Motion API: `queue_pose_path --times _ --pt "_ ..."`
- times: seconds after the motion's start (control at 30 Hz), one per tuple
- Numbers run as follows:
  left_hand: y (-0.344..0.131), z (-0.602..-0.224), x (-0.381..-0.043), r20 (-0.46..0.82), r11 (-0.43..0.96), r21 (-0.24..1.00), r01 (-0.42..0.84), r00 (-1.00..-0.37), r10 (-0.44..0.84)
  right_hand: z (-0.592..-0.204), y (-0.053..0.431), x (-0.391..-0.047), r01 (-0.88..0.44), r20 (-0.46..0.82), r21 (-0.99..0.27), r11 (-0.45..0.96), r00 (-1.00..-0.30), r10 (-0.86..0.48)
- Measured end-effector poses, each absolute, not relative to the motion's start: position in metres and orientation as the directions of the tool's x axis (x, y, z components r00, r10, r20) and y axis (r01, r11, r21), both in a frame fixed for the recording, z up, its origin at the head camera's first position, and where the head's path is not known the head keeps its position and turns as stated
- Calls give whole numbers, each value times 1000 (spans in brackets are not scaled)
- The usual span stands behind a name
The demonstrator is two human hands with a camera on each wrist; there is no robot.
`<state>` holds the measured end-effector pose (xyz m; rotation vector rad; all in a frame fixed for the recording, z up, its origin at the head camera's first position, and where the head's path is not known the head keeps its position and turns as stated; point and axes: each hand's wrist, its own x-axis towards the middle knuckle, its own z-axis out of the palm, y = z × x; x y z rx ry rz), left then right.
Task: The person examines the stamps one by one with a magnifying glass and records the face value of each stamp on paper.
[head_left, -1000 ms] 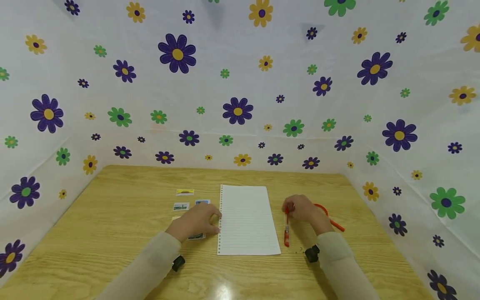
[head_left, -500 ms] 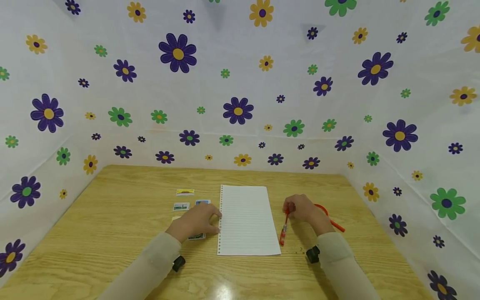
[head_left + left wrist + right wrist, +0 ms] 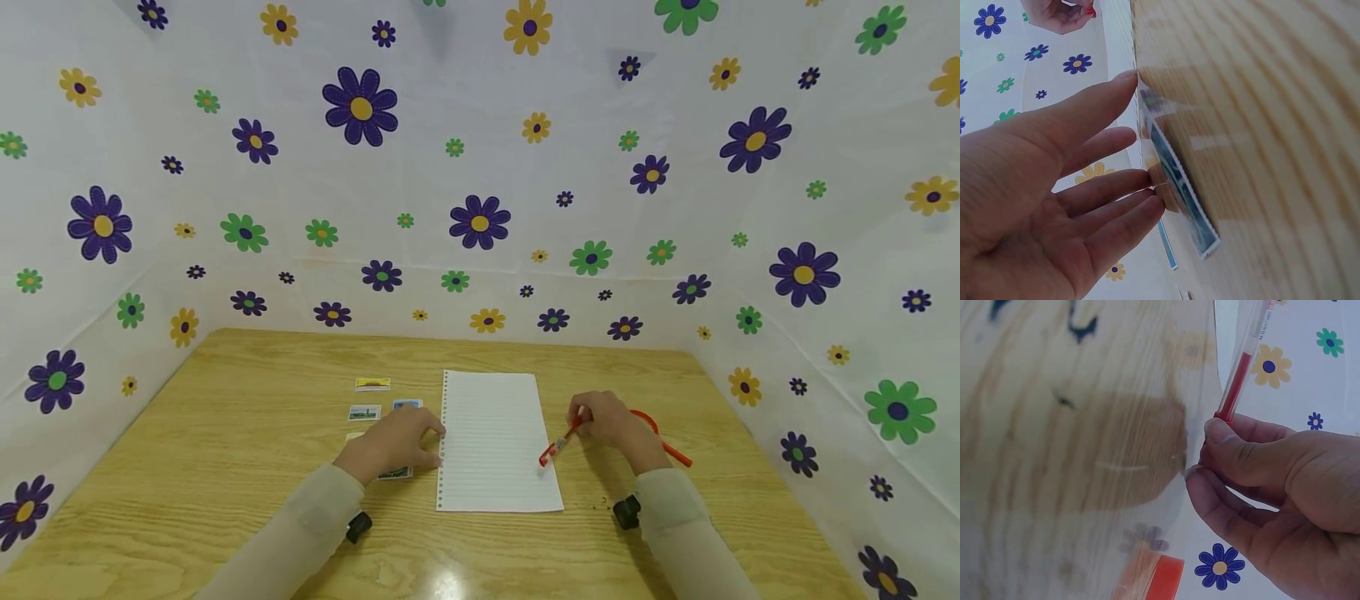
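A lined loose-leaf sheet (image 3: pixel 495 442) with punched holes lies flat in the middle of the table. At its left edge my left hand (image 3: pixel 393 442) rests with relaxed fingers, thumb and fingertips right at the holes. Several small picture stamps (image 3: pixel 364 412) lie around and partly under that hand; one stamp (image 3: pixel 1179 181) shows close by the fingertips in the left wrist view. To the right of the sheet, my right hand (image 3: pixel 607 417) pinches a clear-barrelled red pen (image 3: pixel 1239 378) near one end. The pen slants down-left, its other end over the sheet's right edge.
Behind the right wrist lies a red item (image 3: pixel 677 452) with a curved rim and a straight handle, partly hidden. Small dark marks (image 3: pixel 600 503) show on the wooden table (image 3: pixel 225 433). Flowered white sheeting (image 3: pixel 420 183) walls the back and sides.
The pen in my right hand has swung left, from nearly upright in the head view to slanting over the sheet's right edge. The left hand stays in place.
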<state>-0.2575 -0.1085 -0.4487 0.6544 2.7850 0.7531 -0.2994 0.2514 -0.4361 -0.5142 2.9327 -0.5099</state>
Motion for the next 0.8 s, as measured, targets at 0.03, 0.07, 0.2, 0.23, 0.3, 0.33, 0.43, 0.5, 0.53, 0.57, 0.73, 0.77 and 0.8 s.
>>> queue_pose_path --times 0.03,0.07,0.2,0.23,0.3,0.33,0.43,0.5,0.53,0.57,0.73,0.77,0.8 --pt "-108 -449 -257 -62 776 514 365 -887 458 -436 251 -299 -313 -47 -345 885 -936 -349" --pt "-108 -449 -257 -63 776 514 365 -887 458 -436 251 -299 -322 -30 -342 883 -935 -352" --pt "-108 -449 -258 -58 773 519 365 -887 458 -436 250 -299 -354 34 -333 874 -931 -364" --pt "-108 -449 -258 -58 772 521 364 -887 458 -435 249 -300 -364 46 -327 872 -928 -370" --pt "-108 -450 -258 -59 772 523 362 -888 456 -434 248 -300 -377 59 -325 867 -923 -380" --pt "-108 -450 -258 -62 773 524 358 -889 454 -434 248 -300 -382 61 -332 863 -921 -384" --pt "-108 -450 -257 -69 777 524 349 -892 447 -433 246 -302 -390 63 -370 843 -916 -396" --pt "-107 -450 -257 -71 778 525 344 -894 443 -433 244 -303 -384 56 -413 826 -916 -398" --pt "-107 -450 -257 -71 779 524 344 -894 442 -433 243 -303 -386 57 -435 813 -913 -403" --pt "-107 -450 -256 -70 778 526 344 -894 442 -433 242 -303 -391 58 -455 800 -910 -411" --pt "-107 -449 -257 -66 774 530 347 -893 446 -429 234 -303 -358 37 -576 735 -909 -415" --pt "-107 -449 -257 -65 772 531 349 -892 448 -428 231 -303 -344 28 -598 724 -912 -410" --pt "-107 -448 -257 -64 771 532 350 -891 449 -428 229 -303 -332 22 -615 715 -914 -405"
